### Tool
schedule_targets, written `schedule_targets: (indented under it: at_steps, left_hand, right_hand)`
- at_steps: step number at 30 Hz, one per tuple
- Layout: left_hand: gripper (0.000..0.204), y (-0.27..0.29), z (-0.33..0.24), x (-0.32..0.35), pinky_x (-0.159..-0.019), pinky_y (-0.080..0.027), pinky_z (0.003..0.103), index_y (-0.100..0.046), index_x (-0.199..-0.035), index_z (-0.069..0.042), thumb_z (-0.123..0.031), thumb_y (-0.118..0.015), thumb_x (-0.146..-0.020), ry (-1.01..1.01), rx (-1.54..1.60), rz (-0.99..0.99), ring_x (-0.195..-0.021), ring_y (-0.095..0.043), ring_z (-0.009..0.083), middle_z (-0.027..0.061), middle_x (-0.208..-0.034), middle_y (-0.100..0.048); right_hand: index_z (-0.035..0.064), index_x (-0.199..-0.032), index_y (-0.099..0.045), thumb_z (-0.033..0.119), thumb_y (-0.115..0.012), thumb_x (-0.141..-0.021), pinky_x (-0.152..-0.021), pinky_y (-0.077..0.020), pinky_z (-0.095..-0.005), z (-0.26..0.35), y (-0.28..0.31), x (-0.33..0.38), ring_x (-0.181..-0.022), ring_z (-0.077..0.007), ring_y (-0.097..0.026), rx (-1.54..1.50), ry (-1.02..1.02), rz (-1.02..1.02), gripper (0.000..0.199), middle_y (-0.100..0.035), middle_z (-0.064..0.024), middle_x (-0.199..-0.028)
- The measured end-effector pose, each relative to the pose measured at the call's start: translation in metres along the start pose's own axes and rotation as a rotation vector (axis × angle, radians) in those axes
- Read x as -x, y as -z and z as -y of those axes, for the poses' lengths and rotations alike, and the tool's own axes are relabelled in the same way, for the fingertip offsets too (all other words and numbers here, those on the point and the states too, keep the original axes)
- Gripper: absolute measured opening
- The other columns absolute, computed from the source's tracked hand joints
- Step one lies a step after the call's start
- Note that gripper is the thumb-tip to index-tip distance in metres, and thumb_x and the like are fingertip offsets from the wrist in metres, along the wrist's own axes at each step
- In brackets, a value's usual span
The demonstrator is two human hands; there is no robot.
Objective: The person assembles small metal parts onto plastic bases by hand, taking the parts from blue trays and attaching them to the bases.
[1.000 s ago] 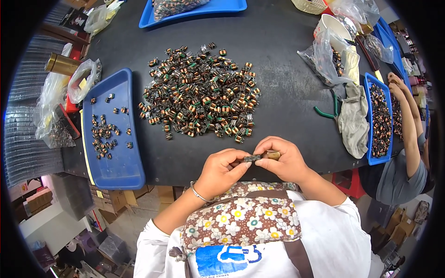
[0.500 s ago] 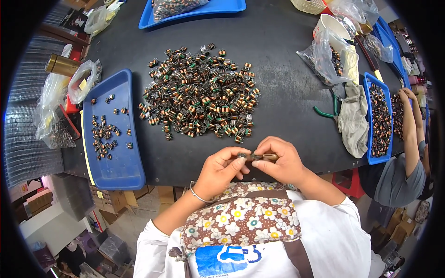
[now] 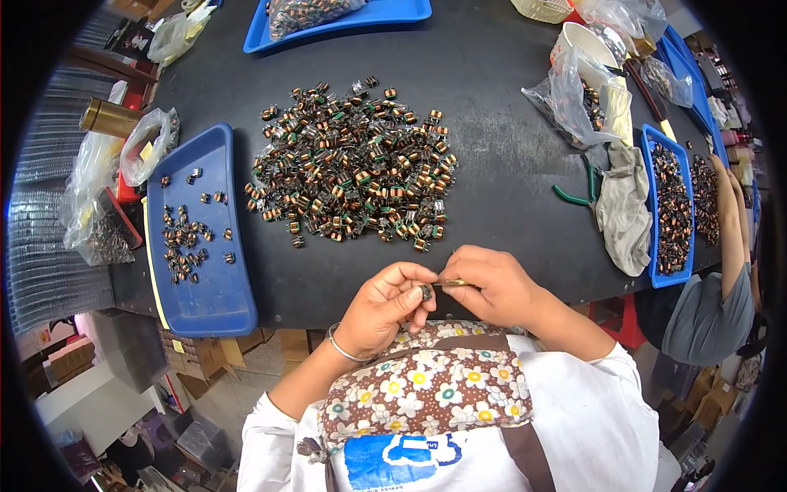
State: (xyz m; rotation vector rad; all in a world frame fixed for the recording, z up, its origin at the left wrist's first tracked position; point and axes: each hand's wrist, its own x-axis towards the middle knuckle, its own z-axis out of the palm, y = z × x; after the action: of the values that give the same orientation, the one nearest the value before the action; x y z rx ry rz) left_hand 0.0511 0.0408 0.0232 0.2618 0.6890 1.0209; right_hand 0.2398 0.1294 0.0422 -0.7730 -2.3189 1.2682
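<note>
Hands at near table edge: my left hand [image 3: 384, 305] pinches small dark copper-wound coil component [image 3: 425, 291]; my right hand [image 3: 492, 287] grips thin brass-coloured tool [image 3: 453, 283] against it. Trimming step, apparently; next needs steady alignment.

Black worktable [image 3: 500, 164] in even light; cardboard boxes [image 3: 205, 357] on the floor beneath.

1. Small part [image 3: 425, 290] pinched in the left hand [image 3: 385, 307] is mostly covered by its fingers [image 3: 414, 297]; type too small to tell.
2. Thin brass-coloured piece [image 3: 452, 283] runs into the right hand [image 3: 492, 287]; its far end is hidden.
3. Blue tray [image 3: 385, 12] at the table's far edge is cut off by the picture's top.
4. Trays at the far right corner [image 3: 684, 70] are squashed by the rim; their contents are unreadable.
5. Co-worker's arm [image 3: 728, 221] at the table's right edge: the hand is lost in the dark rim.
6. Near table edge [image 3: 311, 316] is partly hidden behind both hands.
</note>
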Motion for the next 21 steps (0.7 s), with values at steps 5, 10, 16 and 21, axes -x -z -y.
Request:
schedule_targets:
  at_steps: [5, 10, 16, 21]
  left_hand:
    - [0.018, 0.0043, 0.0030, 0.0008, -0.055, -0.044, 0.024, -0.054, -0.104, -0.002, -0.014, -0.055, -0.090, 0.005, -0.025, 0.011, -0.064, -0.055, 0.0117, 0.0087, -0.084, -0.059]
    - [0.017, 0.0039, 0.0021, 0.0017, -0.055, -0.045, 0.025, -0.055, -0.103, -0.003, -0.013, -0.055, -0.090, 0.042, -0.056, 0.028, -0.064, -0.056, 0.0119, 0.0090, -0.084, -0.059]
    - [0.016, 0.0070, 0.0051, 0.0010, -0.055, -0.046, 0.025, -0.056, -0.103, -0.002, -0.012, -0.054, -0.090, 0.001, -0.015, -0.008, -0.064, -0.056, 0.0120, 0.0096, -0.085, -0.060]
    - [0.017, 0.0055, 0.0065, 0.0000, -0.055, -0.046, 0.025, -0.057, -0.103, -0.002, -0.012, -0.055, -0.090, 0.025, -0.035, -0.014, -0.063, -0.057, 0.0125, 0.0100, -0.084, -0.060]
  right_hand:
    - [0.0044, -0.085, -0.063, 0.002, -0.064, -0.072, -0.058, -0.0480, -0.0327, -0.0009, -0.0010, 0.0002, -0.068, -0.0250, -0.060, -0.007, 0.043, 0.045, 0.013, -0.059, -0.0081, -0.078]
    - [0.0085, -0.084, -0.063, 0.008, -0.064, -0.074, -0.059, -0.0483, -0.0356, -0.0017, -0.0043, 0.0006, -0.071, -0.0251, -0.060, 0.085, 0.084, 0.048, 0.010, -0.058, -0.0052, -0.079]
    - [0.0083, -0.084, -0.063, 0.008, -0.065, -0.073, -0.060, -0.0480, -0.0351, -0.0005, -0.0008, 0.0049, -0.070, -0.0252, -0.059, 0.027, 0.027, 0.000, 0.011, -0.058, -0.0050, -0.079]
    - [0.0078, -0.082, -0.063, 0.007, -0.066, -0.071, -0.058, -0.0479, -0.0352, 0.0010, -0.0046, 0.0035, -0.069, -0.0249, -0.059, 0.116, 0.093, -0.011, 0.012, -0.058, -0.0047, -0.078]
